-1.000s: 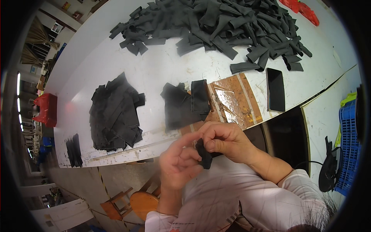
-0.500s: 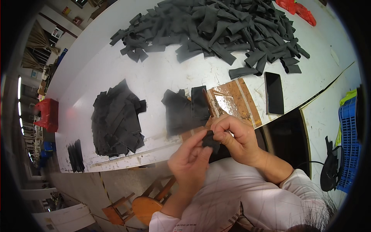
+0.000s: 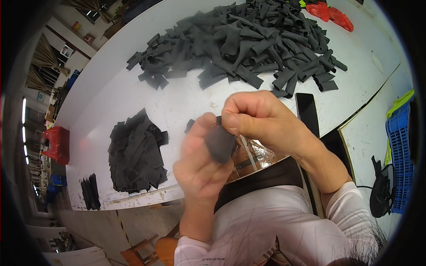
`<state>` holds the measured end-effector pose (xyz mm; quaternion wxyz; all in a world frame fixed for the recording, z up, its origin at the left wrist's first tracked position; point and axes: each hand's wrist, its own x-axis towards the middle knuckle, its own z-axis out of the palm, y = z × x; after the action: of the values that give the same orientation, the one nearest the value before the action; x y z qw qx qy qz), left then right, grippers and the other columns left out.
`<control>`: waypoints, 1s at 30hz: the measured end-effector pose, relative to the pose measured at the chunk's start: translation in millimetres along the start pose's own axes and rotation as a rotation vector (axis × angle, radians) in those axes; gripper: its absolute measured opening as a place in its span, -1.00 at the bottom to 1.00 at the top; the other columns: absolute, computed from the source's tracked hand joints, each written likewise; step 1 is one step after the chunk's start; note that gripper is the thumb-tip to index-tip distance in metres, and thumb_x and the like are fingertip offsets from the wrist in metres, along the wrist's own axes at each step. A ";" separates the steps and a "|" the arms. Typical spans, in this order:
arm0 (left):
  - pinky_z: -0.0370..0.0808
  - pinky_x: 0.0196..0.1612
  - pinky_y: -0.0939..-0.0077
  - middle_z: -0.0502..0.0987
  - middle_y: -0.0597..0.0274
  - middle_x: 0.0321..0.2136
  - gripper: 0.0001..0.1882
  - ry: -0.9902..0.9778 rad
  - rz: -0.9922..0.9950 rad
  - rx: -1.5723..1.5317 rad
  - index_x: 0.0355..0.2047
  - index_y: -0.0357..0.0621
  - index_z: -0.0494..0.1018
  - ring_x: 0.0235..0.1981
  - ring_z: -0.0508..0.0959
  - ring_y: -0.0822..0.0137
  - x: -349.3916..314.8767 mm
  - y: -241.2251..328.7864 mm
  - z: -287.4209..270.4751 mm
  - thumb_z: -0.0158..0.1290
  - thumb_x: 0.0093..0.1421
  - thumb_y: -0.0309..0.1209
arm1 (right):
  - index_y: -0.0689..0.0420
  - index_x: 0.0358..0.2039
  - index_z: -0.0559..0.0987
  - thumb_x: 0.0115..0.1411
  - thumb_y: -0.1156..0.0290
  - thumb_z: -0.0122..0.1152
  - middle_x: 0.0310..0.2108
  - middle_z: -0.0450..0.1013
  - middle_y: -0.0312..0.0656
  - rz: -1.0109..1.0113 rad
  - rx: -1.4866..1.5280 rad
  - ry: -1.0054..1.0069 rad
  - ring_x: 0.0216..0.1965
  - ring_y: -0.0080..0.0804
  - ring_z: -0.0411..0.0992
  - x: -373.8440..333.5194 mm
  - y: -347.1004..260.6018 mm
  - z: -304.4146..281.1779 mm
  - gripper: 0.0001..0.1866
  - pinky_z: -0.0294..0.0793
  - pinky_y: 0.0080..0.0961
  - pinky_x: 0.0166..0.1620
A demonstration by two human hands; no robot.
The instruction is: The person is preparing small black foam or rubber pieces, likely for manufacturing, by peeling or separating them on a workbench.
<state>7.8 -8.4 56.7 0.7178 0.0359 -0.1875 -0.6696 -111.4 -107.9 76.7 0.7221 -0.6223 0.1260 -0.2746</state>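
Both my hands are raised over the near edge of the white table, holding one small dark grey fabric piece [image 3: 219,144] between them. My right hand [image 3: 264,115] pinches its upper edge between thumb and fingers. From the other side, my left hand [image 3: 195,164] grips the same piece, somewhat blurred, with its fingers partly behind the fabric. A brown board [image 3: 244,165] with clear tape lies beneath the hands, mostly covered by them. Just past my left fingers shows the corner of another dark fabric piece [image 3: 189,126].
A big heap of dark grey fabric tubes [image 3: 239,48] spreads over the far table. Flat fabric pieces [image 3: 137,155] are stacked at left, near a small bundle [image 3: 91,193]. A black phone [image 3: 307,111] lies right. Beyond are red bags [image 3: 329,13] and a blue basket [image 3: 401,155].
Both hands have risen with the fabric piece and now appear larger, covering the dark pieces on the table and much of the board. Both still hold the fabric; the view has shifted slightly.
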 end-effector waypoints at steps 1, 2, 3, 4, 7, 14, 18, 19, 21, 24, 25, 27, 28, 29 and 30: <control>0.06 -0.81 0.84 0.41 -0.05 -0.33 -0.67 -0.093 -0.084 -0.166 -0.06 -0.34 0.16 -0.88 0.15 0.67 1.8 2.6 -0.9 -0.23 0.17 -0.48 | 0.17 -0.56 0.39 0.09 0.39 0.04 -0.59 0.26 -0.46 0.046 0.068 -0.084 -0.53 -0.76 0.16 3.6 -6.2 -0.5 -0.84 0.19 -0.79 -0.47; 0.00 -0.83 0.82 0.41 -0.04 -0.30 -0.65 -0.084 -0.092 -0.198 -0.01 -0.32 0.13 -0.90 0.09 0.66 2.7 3.1 -2.2 -0.29 0.19 -0.46 | 0.16 -0.56 0.40 0.08 0.36 0.07 -0.61 0.25 -0.47 0.100 0.080 -0.107 -0.55 -0.78 0.14 6.3 -13.9 -2.0 -0.84 0.15 -0.82 -0.50; 0.00 -0.83 0.82 0.41 -0.04 -0.30 -0.65 -0.085 -0.097 -0.200 -0.01 -0.32 0.13 -0.90 0.09 0.66 4.3 3.3 -5.3 -0.29 0.19 -0.46 | 0.16 -0.56 0.40 0.08 0.36 0.07 -0.61 0.25 -0.47 0.099 0.079 -0.101 -0.55 -0.78 0.14 10.1 -7.6 -6.6 -0.84 0.15 -0.82 -0.50; -0.01 -0.83 0.80 0.42 0.04 -0.34 -0.66 0.071 -0.064 -0.214 -0.02 -0.32 0.15 -0.91 0.07 0.65 5.8 3.5 -10.5 -0.29 0.19 -0.48 | 0.15 -0.57 0.39 0.08 0.36 0.06 -0.62 0.25 -0.46 0.103 0.040 -0.071 -0.58 -0.77 0.13 14.9 7.7 -12.7 -0.83 0.13 -0.82 -0.53; -0.04 -0.83 0.77 0.40 0.28 -0.51 -0.68 0.338 -0.061 -0.304 -0.05 -0.31 0.21 -0.90 0.04 0.64 6.3 -0.9 -48.7 -0.33 0.20 -0.50 | 0.13 -0.59 0.39 0.09 0.35 0.05 -0.65 0.23 -0.45 0.269 0.123 -0.065 -0.62 -0.75 0.11 15.2 50.0 -29.2 -0.82 0.10 -0.81 -0.57; -0.01 -0.82 0.80 0.41 0.28 -0.50 -0.69 0.458 -0.073 -0.153 -0.08 -0.29 0.22 -0.87 0.10 0.65 -4.0 -13.4 -57.6 -0.21 0.14 -0.55 | 0.12 -0.61 0.41 0.10 0.26 0.05 -0.70 0.22 -0.47 0.365 0.316 -0.153 -0.69 -0.76 0.10 15.7 74.5 -35.5 -0.76 0.05 -0.82 -0.63; 0.04 -0.83 0.85 0.45 0.02 -0.36 -0.57 0.251 0.195 0.603 -0.06 -0.36 0.12 -0.88 0.13 0.67 -1.1 -21.8 -21.8 -0.11 0.03 -0.64 | 0.13 -0.56 0.41 0.09 0.29 0.06 -0.68 0.22 -0.46 0.184 0.142 -0.314 -0.64 -0.74 0.15 27.1 53.6 -41.4 -0.80 0.15 -0.80 -0.57; 0.03 -0.82 0.85 0.45 0.06 -0.36 -0.53 0.275 0.201 0.787 -0.04 -0.33 0.10 -0.87 0.13 0.67 -0.9 -21.3 -20.8 -0.07 0.01 -0.65 | 0.13 -0.56 0.41 0.09 0.29 0.06 -0.68 0.22 -0.46 0.188 0.142 -0.314 -0.64 -0.74 0.15 25.8 60.2 -42.4 -0.80 0.15 -0.80 -0.57; 0.04 -0.81 0.84 0.44 0.17 -0.44 -0.59 0.347 0.129 0.771 -0.06 -0.31 0.13 -0.86 0.13 0.66 -2.4 -24.3 -35.4 -0.08 0.05 -0.61 | 0.12 -0.61 0.41 0.10 0.29 0.04 -0.70 0.24 -0.46 0.288 0.163 -0.283 -0.67 -0.75 0.13 23.2 84.1 -47.9 -0.78 0.10 -0.80 -0.59; 0.11 -0.76 0.81 0.42 0.28 -0.46 -0.70 0.395 0.003 0.449 -0.12 -0.28 0.23 -0.81 0.18 0.65 -20.2 -18.8 -73.7 -0.10 0.10 -0.56 | 0.11 -0.62 0.40 0.10 0.27 0.04 -0.72 0.21 -0.45 0.296 0.298 -0.219 -0.68 -0.72 0.13 10.5 106.6 -38.0 -0.76 0.12 -0.79 -0.59; 0.11 -0.76 0.81 0.42 0.28 -0.46 -0.70 0.393 0.007 0.450 -0.12 -0.28 0.23 -0.81 0.18 0.65 -19.1 -19.3 -74.3 -0.10 0.10 -0.56 | 0.11 -0.62 0.40 0.11 0.27 0.04 -0.72 0.21 -0.45 0.266 0.312 -0.196 -0.69 -0.72 0.12 9.6 106.5 -35.0 -0.76 0.12 -0.78 -0.60; 0.19 -0.66 0.81 0.40 0.31 -0.41 -0.68 0.506 0.204 1.051 -0.09 -0.28 0.24 -0.67 0.28 0.64 -7.6 -23.4 -63.1 -0.09 0.11 -0.53 | 0.14 -0.59 0.41 0.10 0.28 0.04 -0.73 0.22 -0.43 0.262 0.195 -0.133 -0.69 -0.70 0.15 11.2 102.9 -39.1 -0.76 0.14 -0.77 -0.59; 0.28 -0.47 0.79 0.38 0.31 -0.38 -0.61 0.456 0.315 1.412 -0.02 -0.28 0.19 -0.50 0.33 0.61 -5.1 -19.9 -61.5 -0.07 0.12 -0.50 | 0.17 -0.57 0.41 0.10 0.28 0.04 -0.73 0.23 -0.41 0.258 0.080 -0.077 -0.68 -0.69 0.17 10.7 99.7 -40.5 -0.77 0.17 -0.75 -0.58; 0.30 -0.33 0.75 0.38 0.27 -0.30 -0.62 0.361 0.446 1.474 -0.04 -0.31 0.24 -0.39 0.35 0.56 1.8 -19.3 -50.9 -0.05 0.10 -0.52 | 0.17 -0.57 0.41 0.10 0.28 0.04 -0.73 0.23 -0.41 0.252 0.075 -0.079 -0.68 -0.69 0.17 10.9 93.1 -39.5 -0.77 0.17 -0.75 -0.58; 0.32 -0.28 0.68 0.38 0.23 -0.29 -0.69 0.280 0.469 1.573 -0.13 -0.31 0.30 -0.35 0.36 0.48 5.6 -13.2 -49.7 -0.07 0.08 -0.54 | 0.20 -0.54 0.42 0.09 0.27 0.05 -0.71 0.25 -0.37 0.209 -0.122 -0.008 -0.65 -0.65 0.22 9.8 84.0 -37.9 -0.76 0.22 -0.71 -0.56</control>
<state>11.3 -25.1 7.9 0.6210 0.5698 -0.5121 -0.1656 -103.2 -138.5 -10.4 0.7080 -0.6498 0.2038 -0.1869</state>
